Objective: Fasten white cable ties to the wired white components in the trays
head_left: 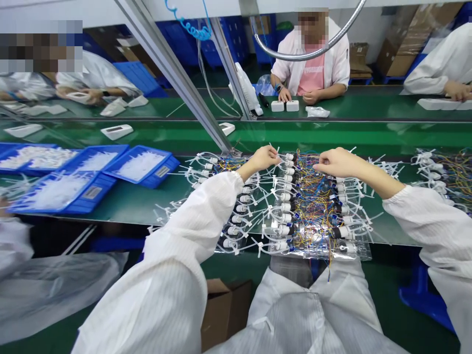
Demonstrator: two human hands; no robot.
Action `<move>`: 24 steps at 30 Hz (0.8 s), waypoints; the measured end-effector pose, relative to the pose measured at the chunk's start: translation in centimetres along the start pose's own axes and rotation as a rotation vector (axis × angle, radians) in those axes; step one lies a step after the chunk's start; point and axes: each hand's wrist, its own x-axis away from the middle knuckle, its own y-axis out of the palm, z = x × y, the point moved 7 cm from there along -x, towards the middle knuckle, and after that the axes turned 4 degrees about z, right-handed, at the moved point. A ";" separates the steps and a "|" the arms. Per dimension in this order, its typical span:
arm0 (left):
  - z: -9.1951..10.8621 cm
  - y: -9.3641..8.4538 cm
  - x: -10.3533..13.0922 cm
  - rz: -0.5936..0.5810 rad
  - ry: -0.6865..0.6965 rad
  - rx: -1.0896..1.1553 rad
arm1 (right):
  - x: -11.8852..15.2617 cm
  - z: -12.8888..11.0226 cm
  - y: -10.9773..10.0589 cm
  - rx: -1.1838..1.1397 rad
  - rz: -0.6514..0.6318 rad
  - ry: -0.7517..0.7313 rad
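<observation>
My left hand (264, 158) is closed in a pinch at the far end of a row of white cylindrical parts (285, 195) with looped white cable ties (260, 246). What its fingertips hold is too small to make out. Closed as well, my right hand (333, 162) hangs over the far right of the same batch, its fingertips by thin coloured wires (313, 189); I cannot tell what is in them. Between the two rows lie these red, yellow and blue wires, on clear plastic bags (309, 250). A second row of white parts (233, 230) lies left, partly behind my left sleeve.
Blue bins (92, 192) with white ties and small white parts stand on the left. Another wired batch (435, 172) lies at the right. A slanted metal post (177, 73) rises ahead. Across the green conveyor (332, 132), co-workers handle white housings (284, 106).
</observation>
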 end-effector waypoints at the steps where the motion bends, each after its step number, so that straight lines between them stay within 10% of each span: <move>1: 0.8 -0.3 0.3 0.039 0.042 0.027 | 1.2 0.0 -0.5 -0.040 0.004 -0.006; 8: 8.3 -7.6 3.5 0.559 0.415 0.309 | 9.7 -1.0 -2.1 -0.386 0.014 0.065; 11: 11.6 -11.9 9.0 0.922 0.697 0.492 | 11.9 -1.1 -0.5 -0.692 0.017 0.143; 14: 14.1 -12.9 15.9 1.037 0.894 0.532 | 12.2 -1.8 3.2 -1.103 -0.040 0.231; 19: 17.0 -9.3 26.5 0.860 1.104 0.538 | 9.0 -6.9 10.9 -1.580 -0.320 0.396; 24: 19.0 -5.6 34.8 0.521 1.157 0.571 | 3.1 -10.6 11.9 -1.742 -0.133 0.414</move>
